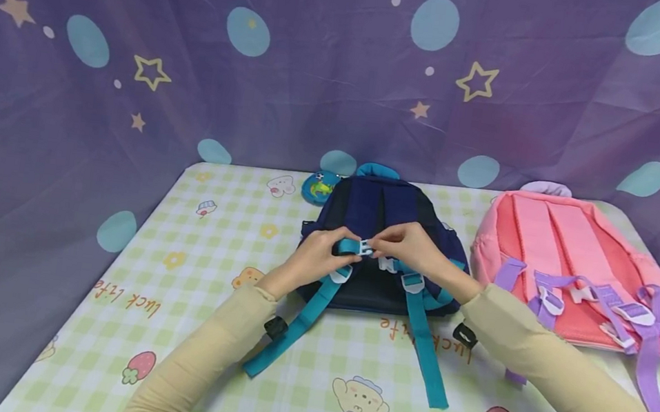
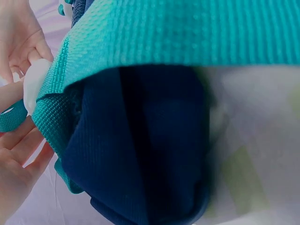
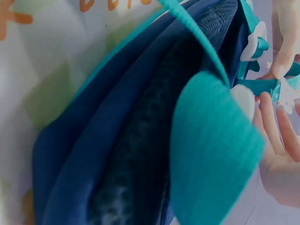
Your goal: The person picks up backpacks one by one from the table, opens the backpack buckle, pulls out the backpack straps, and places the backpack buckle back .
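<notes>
A navy backpack (image 1: 362,200) lies on the table with its shoulder straps facing up. Over its middle, my left hand (image 1: 319,255) pinches a short teal strap (image 1: 348,247) that ends in a white buckle (image 1: 365,248). From the other side my right hand (image 1: 409,246) pinches the buckle's right edge between thumb and fingers. Just below the right hand, another white buckle part (image 1: 387,264) sits on a teal strap. Two long teal strap tails (image 1: 425,351) hang toward the front. In the right wrist view, a wide teal strap (image 3: 213,145) covers part of the backpack.
To the right lies a pink backpack (image 1: 503,239) with purple straps (image 1: 656,395) and white buckles. A round blue pouch (image 1: 318,188) sits behind the navy backpack's left side. A checked cloth (image 1: 195,327) covers the table, and a purple curtain (image 1: 320,93) hangs behind.
</notes>
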A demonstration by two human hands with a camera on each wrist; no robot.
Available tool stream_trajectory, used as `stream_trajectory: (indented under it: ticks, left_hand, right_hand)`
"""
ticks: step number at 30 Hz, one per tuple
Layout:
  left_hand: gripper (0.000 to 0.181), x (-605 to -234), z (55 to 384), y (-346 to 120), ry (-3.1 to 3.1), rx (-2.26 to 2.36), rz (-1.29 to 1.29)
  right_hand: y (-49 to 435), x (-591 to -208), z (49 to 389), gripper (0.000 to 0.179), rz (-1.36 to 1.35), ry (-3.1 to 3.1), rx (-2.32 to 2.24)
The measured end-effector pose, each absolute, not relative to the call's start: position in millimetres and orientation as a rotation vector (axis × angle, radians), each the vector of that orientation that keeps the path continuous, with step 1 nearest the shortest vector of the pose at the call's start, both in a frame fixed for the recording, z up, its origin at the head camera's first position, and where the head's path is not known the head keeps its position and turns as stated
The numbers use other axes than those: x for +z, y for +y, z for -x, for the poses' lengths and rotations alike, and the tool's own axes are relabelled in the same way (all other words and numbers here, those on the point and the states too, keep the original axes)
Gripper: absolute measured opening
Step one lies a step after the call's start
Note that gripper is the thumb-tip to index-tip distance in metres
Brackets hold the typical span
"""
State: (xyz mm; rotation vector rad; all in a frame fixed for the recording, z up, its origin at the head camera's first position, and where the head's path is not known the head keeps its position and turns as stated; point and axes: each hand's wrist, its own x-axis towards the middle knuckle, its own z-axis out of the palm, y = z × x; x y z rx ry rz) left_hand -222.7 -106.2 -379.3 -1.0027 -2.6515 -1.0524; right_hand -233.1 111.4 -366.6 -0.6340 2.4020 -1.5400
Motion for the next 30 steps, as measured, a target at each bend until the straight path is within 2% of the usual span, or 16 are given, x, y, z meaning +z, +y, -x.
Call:
stream_trajectory:
  ticks: [13,21,30]
  left_hand:
    - [0.030,-377.7,217.0,-104.2,-2.655,-1.022,0.977]
    - [0.016,-375.0,215.0,-101.3,-2.665,-1.052,0.887]
    - [0.008,-376.6,215.5,-98.3,-2.665,-1.140,0.830]
  right_hand:
    - [105.1,-366.0,231.0,0.023,0.592,2.414,-1.526]
    - [104.5,-367.3,229.6,0.021,0.618,2.376,-1.570]
    - [103.1,-367.9,228.8,0.019,0.571,2.406,-1.555]
